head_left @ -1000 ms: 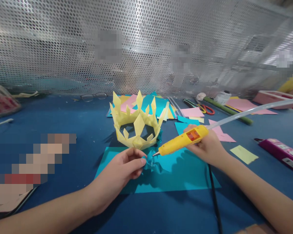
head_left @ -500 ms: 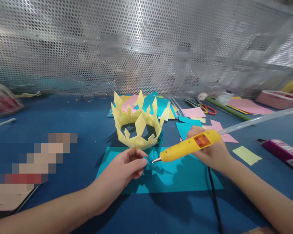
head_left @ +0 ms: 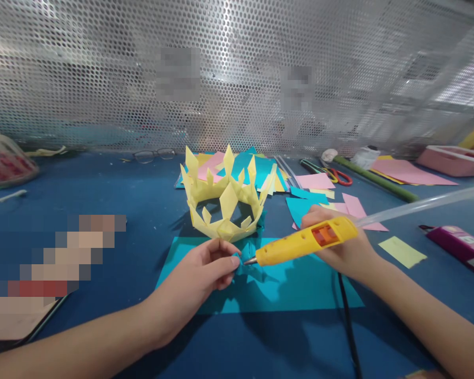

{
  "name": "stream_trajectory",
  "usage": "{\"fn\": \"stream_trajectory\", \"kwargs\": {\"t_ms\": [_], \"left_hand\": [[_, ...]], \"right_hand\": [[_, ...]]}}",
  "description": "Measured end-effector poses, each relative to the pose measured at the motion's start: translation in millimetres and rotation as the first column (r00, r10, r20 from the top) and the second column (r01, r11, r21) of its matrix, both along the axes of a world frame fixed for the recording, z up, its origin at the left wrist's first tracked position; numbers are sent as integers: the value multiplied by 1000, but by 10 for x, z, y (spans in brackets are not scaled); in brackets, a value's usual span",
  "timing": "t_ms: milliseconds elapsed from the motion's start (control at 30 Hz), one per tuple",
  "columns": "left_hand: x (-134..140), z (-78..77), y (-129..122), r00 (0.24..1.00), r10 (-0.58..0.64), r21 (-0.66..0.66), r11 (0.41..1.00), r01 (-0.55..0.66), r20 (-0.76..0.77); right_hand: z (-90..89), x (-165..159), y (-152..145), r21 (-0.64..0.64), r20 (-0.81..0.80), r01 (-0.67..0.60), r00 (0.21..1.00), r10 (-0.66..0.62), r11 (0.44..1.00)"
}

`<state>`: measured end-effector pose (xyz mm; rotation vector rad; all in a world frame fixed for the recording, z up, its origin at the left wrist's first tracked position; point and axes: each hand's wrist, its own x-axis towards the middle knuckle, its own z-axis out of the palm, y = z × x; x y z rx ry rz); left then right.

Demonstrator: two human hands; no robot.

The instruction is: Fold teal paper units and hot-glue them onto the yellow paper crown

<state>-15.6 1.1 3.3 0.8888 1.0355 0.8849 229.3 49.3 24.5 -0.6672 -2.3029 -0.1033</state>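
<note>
Between thumb and fingers, my left hand [head_left: 212, 266] pinches a small folded piece of blue paper [head_left: 247, 253]. My right hand [head_left: 337, 245] is closed around a yellow glue gun [head_left: 288, 247] with an orange window and a clear glue stick [head_left: 414, 207] sticking out of its back. The metal nozzle sits at the blue piece, close to my left fingertips; whether it touches cannot be told. Just beyond my left hand stands a pale yellow paper crown [head_left: 217, 231] with diamond-shaped points. Under both hands lies a flat blue paper sheet [head_left: 319, 292].
Behind the crown lie coloured paper scraps [head_left: 253, 168]. Scissors [head_left: 339, 176], a green stick [head_left: 379, 179] and a pink tray [head_left: 454, 160] are at the back right. A purple power strip [head_left: 458, 247] is on the right. A black cord [head_left: 347, 321] hangs below my right hand.
The glue gun's nozzle has shifted slightly left, nearer my left fingertips. My left hand keeps its pinch on the blue paper, and the crown stays where it was.
</note>
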Motion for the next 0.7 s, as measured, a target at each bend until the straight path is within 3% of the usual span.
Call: {"fn": "stream_trajectory", "kwargs": {"t_ms": [700], "left_hand": [[-5, -8, -7, 1000, 2, -1, 1000, -2, 5]], "right_hand": [[8, 93, 0, 5, 53, 80, 995, -81, 997]]}}
